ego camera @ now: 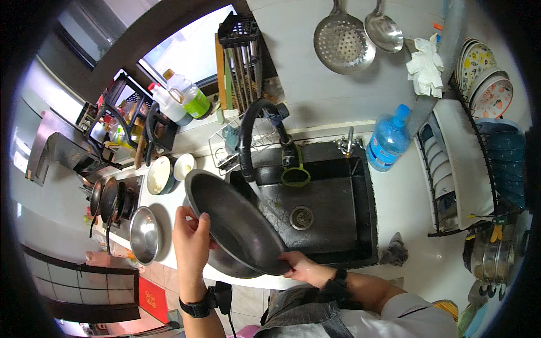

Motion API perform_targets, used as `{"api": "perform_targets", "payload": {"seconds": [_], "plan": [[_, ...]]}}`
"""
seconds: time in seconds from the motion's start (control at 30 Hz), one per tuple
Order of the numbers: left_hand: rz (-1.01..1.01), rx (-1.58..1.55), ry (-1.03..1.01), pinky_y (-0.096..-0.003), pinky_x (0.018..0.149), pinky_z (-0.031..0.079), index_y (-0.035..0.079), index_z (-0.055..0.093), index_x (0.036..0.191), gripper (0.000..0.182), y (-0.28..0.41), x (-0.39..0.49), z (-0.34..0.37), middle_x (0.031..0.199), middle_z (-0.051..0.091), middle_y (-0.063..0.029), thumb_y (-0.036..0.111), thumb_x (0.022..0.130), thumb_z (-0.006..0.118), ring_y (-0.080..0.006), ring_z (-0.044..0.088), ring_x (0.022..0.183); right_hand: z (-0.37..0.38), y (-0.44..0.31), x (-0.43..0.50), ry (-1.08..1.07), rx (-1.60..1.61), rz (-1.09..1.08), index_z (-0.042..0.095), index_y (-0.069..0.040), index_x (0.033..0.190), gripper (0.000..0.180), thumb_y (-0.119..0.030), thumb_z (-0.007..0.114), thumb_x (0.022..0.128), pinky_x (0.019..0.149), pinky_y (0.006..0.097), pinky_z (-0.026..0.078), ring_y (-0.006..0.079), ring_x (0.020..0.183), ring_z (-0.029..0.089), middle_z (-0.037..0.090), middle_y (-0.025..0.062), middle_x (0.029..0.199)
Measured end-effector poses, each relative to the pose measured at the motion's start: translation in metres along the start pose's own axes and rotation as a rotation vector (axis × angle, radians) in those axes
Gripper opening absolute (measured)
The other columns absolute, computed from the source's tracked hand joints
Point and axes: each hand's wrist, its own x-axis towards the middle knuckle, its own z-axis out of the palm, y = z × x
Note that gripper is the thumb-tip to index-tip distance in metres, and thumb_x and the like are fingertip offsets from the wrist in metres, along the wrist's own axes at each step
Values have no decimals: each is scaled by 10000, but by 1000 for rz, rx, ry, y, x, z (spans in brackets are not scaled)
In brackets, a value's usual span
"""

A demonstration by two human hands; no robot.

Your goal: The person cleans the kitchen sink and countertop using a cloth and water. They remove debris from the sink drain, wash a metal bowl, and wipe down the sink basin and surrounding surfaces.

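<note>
A large dark grey bowl (236, 224) is tilted over the left side of the black sink (329, 211). My left hand (192, 230) grips its left rim, with the thumb on the inner side. At the lower right end of the same rim, my right hand (302, 268) pinches the edge. Below the bowl shows a grey rounded surface (234, 265); I cannot tell if it is a second vessel. From the black faucet (247, 148) a stream of water (261, 194) runs into the sink, just beyond the bowl's far rim. The sink's drain (301, 217) is visible.
A steel bowl (146, 234), a bowl with pale contents (159, 177) and a small white bowl (184, 167) stand left. A wire rack (249, 135) sits behind the sink. Right are a blue plastic bottle (389, 137), a grey cloth (395, 250) and a dish rack (486, 169).
</note>
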Motion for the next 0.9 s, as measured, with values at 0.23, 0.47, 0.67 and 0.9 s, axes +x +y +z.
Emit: {"api": "perform_targets", "payload": {"seconds": [0.23,0.47,0.67,0.9], "plan": [[-192,-280,59,-214,355,380,88,406,876,170,-72,-37,-3,587,474,-5,166,902,556,-81,464,431,-72,-23,-73,10,-1623,-847,540,38,1089,434,18,701,686,485,274,444,191,520,539,588,58,741],[-236,-192,-199,-301,483,451,26,369,986,315,-141,-69,27,683,562,-102,249,885,567,-189,596,564,-73,-51,-118,304,-521,-561,331,-116,1234,388,-66,446,867,329,321,285,166,428,451,497,65,692],[-529,-254,-309,-341,639,552,6,257,1313,600,-192,-81,-6,1127,540,-215,274,868,556,-281,638,809,-58,-44,-122,343,-770,-753,214,-111,1334,489,-50,414,892,389,325,369,174,582,503,520,128,1000],[-716,-641,-294,-397,744,531,-63,443,1221,464,-252,-96,-10,1087,577,-164,170,835,554,-283,618,881,-39,-49,-101,346,-1006,-934,239,-29,1321,514,-48,508,883,843,335,449,218,944,564,545,149,1137]]}}
